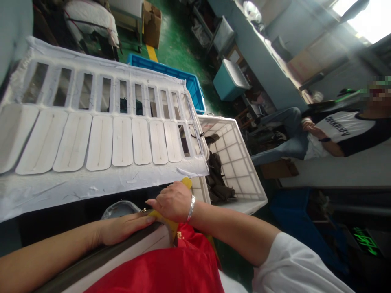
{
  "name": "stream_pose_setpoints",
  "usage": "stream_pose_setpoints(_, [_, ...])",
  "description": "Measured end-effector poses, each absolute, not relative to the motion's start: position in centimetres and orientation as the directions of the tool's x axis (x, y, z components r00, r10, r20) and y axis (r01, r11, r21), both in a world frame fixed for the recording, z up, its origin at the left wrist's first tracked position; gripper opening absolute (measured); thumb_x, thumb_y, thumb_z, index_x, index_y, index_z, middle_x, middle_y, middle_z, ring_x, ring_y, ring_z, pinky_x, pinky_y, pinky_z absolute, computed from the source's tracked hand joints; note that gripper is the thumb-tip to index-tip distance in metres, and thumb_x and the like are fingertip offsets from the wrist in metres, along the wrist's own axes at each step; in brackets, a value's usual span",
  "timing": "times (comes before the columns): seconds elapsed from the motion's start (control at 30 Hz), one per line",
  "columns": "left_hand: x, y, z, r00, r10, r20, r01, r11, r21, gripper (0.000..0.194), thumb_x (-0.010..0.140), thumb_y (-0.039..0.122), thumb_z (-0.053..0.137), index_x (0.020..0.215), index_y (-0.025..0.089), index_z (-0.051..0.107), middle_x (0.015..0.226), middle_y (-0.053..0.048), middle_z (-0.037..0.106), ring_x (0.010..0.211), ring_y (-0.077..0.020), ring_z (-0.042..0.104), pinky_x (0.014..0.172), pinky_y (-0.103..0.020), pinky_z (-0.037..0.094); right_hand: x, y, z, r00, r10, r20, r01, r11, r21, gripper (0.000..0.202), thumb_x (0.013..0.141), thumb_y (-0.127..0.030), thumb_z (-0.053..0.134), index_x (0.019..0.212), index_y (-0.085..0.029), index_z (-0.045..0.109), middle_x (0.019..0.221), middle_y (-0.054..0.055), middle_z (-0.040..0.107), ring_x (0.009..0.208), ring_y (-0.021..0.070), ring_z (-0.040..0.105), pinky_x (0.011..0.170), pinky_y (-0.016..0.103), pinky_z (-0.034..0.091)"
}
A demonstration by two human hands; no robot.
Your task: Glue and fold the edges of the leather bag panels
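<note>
My left hand (128, 228) lies flat with fingers stretched along the dark edge of a long light-coloured piece (143, 246) by my body. The fingertips touch a yellow flat piece (166, 221). My right hand (174, 199), a silver bracelet at its wrist, is closed over this yellow piece, which also shows beyond the knuckles; most of its fingers are hidden underneath. Beyond both hands stands a large white fabric-covered frame (134, 171) with a row of rectangular slots. Several white rounded plates (122, 140), each with a thin centre line, cover its nearer row.
A white plastic crate (238, 162) holding dark items stands right of the frame. Behind it are a blue crate (195, 87) and a teal box (230, 81). A clear plastic bag (120, 208) lies under the frame's near edge. Another person (336, 132) sits at the right.
</note>
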State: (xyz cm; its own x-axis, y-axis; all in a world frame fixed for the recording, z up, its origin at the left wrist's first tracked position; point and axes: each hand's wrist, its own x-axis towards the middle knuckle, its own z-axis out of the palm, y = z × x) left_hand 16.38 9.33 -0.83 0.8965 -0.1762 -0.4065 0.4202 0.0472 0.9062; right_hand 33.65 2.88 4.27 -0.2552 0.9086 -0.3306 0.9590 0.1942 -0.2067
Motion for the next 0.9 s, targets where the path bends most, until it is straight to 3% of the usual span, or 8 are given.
stream_pose_setpoints(0.13, [16.1, 9.3, -0.2, 0.913, -0.097, -0.396, 0.401, 0.027, 0.916, 0.053, 0.091, 0.052, 0.025, 0.124, 0.021, 0.052, 0.130, -0.001, 0.054, 0.121, -0.0202, 0.047, 0.108, -0.033, 0.028, 33.4, 3.0, 4.3, -0.258, 0.906, -0.335, 0.954, 0.183, -0.239, 0.052, 0.093, -0.045, 0.036, 0.064, -0.016, 0.067, 0.068, 0.005, 0.069, 0.069, 0.0152, 0.062, 0.054, 0.029, 0.023])
stream_pose_setpoints(0.3, [16.2, 9.6, 0.9, 0.915, -0.142, -0.378, 0.382, -0.004, 0.924, 0.049, 0.093, 0.045, 0.025, 0.128, 0.023, 0.049, 0.134, 0.001, 0.050, 0.123, -0.0191, 0.045, 0.109, -0.032, 0.025, 33.0, 2.4, 3.8, -0.229, 0.930, -0.288, 0.952, 0.152, -0.266, 0.055, 0.094, -0.047, 0.033, 0.065, -0.015, 0.067, 0.068, 0.006, 0.069, 0.069, 0.0152, 0.062, 0.056, 0.029, 0.026])
stream_pose_setpoints(0.47, [15.5, 9.9, 1.4, 0.886, -0.083, -0.457, 0.451, -0.080, 0.889, 0.050, 0.091, 0.046, 0.027, 0.129, 0.022, 0.049, 0.134, 0.001, 0.051, 0.126, -0.0196, 0.042, 0.108, -0.031, 0.026, 32.2, 2.6, 3.9, -0.228, 0.930, -0.290, 0.955, 0.155, -0.253, 0.051, 0.095, -0.043, 0.032, 0.068, -0.018, 0.068, 0.071, 0.006, 0.069, 0.070, 0.0170, 0.063, 0.057, 0.028, 0.032])
stream_pose_setpoints(0.6, [13.9, 10.3, 1.3, 0.834, -0.097, -0.544, 0.530, -0.137, 0.837, 0.057, 0.091, 0.052, 0.027, 0.135, 0.018, 0.041, 0.141, -0.001, 0.042, 0.131, -0.0202, 0.034, 0.110, -0.032, 0.021, 31.2, 3.5, 4.0, -0.270, 0.902, -0.335, 0.947, 0.187, -0.260, 0.052, 0.095, -0.046, 0.029, 0.074, -0.020, 0.069, 0.076, 0.006, 0.070, 0.076, 0.0202, 0.064, 0.063, 0.031, 0.039])
stream_pose_setpoints(0.77, [12.5, 9.6, 2.7, 0.797, 0.081, -0.599, 0.604, -0.087, 0.792, 0.056, 0.091, 0.053, 0.027, 0.132, 0.018, 0.044, 0.138, 0.000, 0.045, 0.129, -0.0198, 0.038, 0.111, -0.036, 0.019, 29.4, 4.4, 3.5, -0.280, 0.884, -0.375, 0.941, 0.175, -0.289, 0.054, 0.094, -0.050, 0.025, 0.084, -0.021, 0.069, 0.086, 0.009, 0.070, 0.089, 0.0235, 0.063, 0.074, 0.039, 0.044])
stream_pose_setpoints(0.9, [12.3, 8.5, 4.5, 0.808, 0.151, -0.569, 0.589, -0.209, 0.781, 0.056, 0.091, 0.052, 0.027, 0.136, 0.021, 0.038, 0.140, -0.002, 0.043, 0.129, -0.0209, 0.038, 0.111, -0.037, 0.021, 29.2, 4.5, 4.3, -0.298, 0.847, -0.441, 0.940, 0.180, -0.289, 0.055, 0.091, -0.057, 0.027, 0.091, -0.021, 0.068, 0.092, 0.010, 0.069, 0.095, 0.0250, 0.061, 0.080, 0.042, 0.045])
